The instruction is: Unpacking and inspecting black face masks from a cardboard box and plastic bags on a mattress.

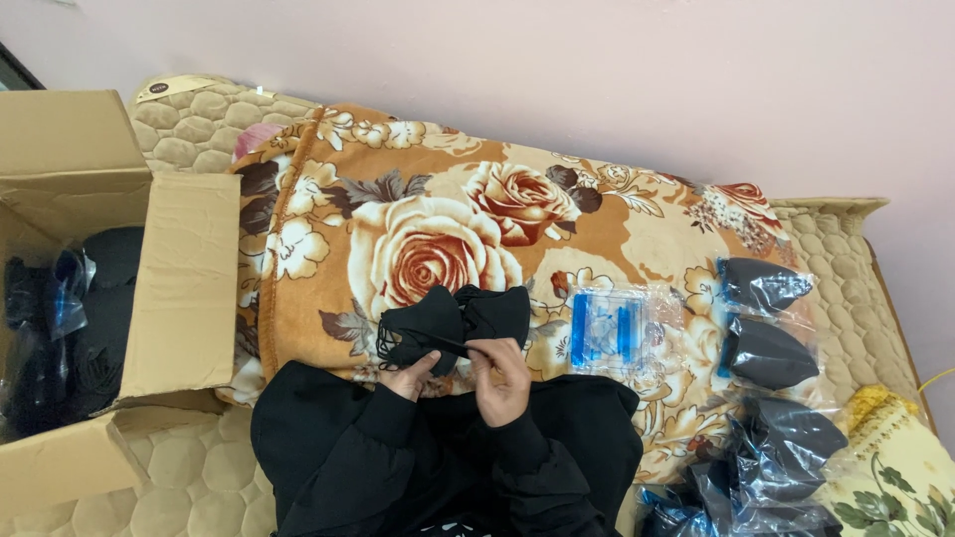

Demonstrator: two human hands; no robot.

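Near the middle of the scene, over a floral blanket [438,214] in orange and cream: a small stack of black face masks [453,320], fanned slightly, held up between two black-sleeved arms. Left hand [410,376] underneath, fingers curled shut around the lower edge of the stack, thumb on its near side. Right hand [502,376] just beside it, thumb and forefinger pinched closed on a thin black ear loop running back across the masks. To the left, an open cardboard box [184,288], flaps spread, filled with dark bagged goods. To the right of the hands, flat on the blanket, a few empty clear zip bags with blue strips [609,326]. Farther right, well apart from the hands, a column of clear bags each holding a black mask [771,353], running from the far edge toward the near right corner. Underneath everything, a beige quilted mattress [189,487].
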